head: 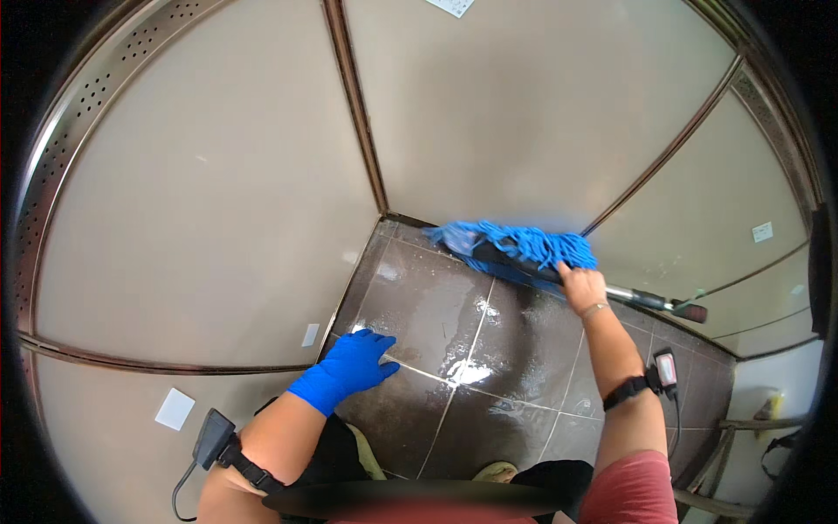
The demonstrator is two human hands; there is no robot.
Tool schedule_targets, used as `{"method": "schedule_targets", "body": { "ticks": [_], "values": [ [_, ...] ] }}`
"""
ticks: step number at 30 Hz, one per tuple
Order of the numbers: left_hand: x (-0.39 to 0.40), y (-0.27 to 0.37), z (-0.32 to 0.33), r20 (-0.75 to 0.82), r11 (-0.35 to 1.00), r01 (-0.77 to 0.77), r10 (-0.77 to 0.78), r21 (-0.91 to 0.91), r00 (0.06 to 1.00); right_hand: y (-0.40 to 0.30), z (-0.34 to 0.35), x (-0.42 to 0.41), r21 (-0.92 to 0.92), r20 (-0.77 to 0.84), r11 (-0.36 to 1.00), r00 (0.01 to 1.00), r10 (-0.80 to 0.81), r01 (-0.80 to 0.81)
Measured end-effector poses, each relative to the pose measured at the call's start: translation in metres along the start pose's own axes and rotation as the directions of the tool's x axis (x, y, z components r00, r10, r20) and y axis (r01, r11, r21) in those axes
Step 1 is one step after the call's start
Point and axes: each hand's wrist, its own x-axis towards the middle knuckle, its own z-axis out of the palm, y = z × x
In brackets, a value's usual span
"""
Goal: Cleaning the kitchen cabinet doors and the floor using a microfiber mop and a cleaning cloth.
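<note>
My bare right hand (582, 288) grips a mop close to its head, around the dark part beside the metal handle (622, 292). The mop's blue strand head (524, 245) lies along the foot of the back wall panel, reaching left towards the corner, with its left end blurred. Its short visible handle ends in a dark grip at the right. My left hand (357, 363) wears a blue rubber glove and holds nothing; its fingers are spread over the tiles at the lower left.
Wet dark floor tiles (419, 308) with light joints shine below the mop. Smooth beige wall panels (209, 196) with brown metal trims stand around. A wooden frame (713, 458) stands at the lower right. My shoes (495, 471) are at the bottom edge.
</note>
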Motion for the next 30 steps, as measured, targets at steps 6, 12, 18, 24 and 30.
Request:
{"method": "schedule_targets", "body": {
  "ticks": [6, 12, 18, 24, 30],
  "values": [
    [0.020, 0.024, 0.015, 0.048, 0.979, 0.002, 0.008, -0.203, 0.999, 0.003, -0.063, -0.062, -0.037, -0.108, 0.999, 0.994, 0.014, -0.018],
    [0.121, 0.183, 0.003, 0.282, -0.358, 0.316, 0.146, -0.879, 0.948, -0.044, -0.126, -0.111, 0.073, -0.342, 0.987, 0.933, -0.110, 0.144],
    [0.144, 0.261, 0.001, 0.265, -0.787, 0.105, -0.076, -0.608, 0.961, 0.051, -0.125, -0.187, 0.204, -0.235, 0.966, 0.966, -0.108, 0.158],
    [0.140, 0.342, -0.079, -0.119, -0.569, -0.114, -0.029, -0.814, 0.992, 0.201, -0.177, -0.291, 0.199, -0.400, 0.942, 0.856, 0.329, -0.269],
    [0.150, 0.388, -0.197, -0.591, -0.081, -0.595, -0.065, -0.800, 0.804, 0.242, -0.182, -0.250, 0.475, -0.567, 0.848, 0.655, 0.499, -0.235]
  ]
}}
